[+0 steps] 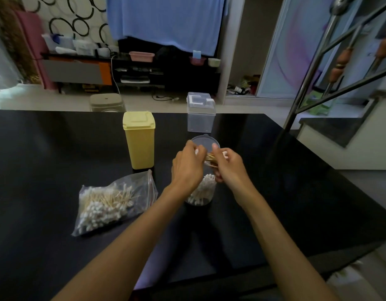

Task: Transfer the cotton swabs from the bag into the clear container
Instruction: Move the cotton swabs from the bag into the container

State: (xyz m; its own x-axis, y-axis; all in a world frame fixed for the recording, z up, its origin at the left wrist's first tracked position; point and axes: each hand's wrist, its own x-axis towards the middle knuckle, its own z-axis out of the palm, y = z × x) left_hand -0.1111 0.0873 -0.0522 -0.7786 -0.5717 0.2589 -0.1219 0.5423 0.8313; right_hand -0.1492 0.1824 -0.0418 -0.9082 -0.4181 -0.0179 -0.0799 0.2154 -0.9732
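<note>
Holding a small bundle of swabs point(210, 160) between left hand point(187, 168) and right hand point(229, 167), fingers pinching it, squares them above the container point(201, 192); bag point(114, 203) lies near-left.

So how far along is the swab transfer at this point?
Partly done. The clear round plastic container already holds a good layer of white-tipped cotton swabs. In hand: the left hand and right hand together grip a small bundle of wooden-stemmed swabs above it. Left: the clear zip bag on the black table still holds a large pile.
</note>
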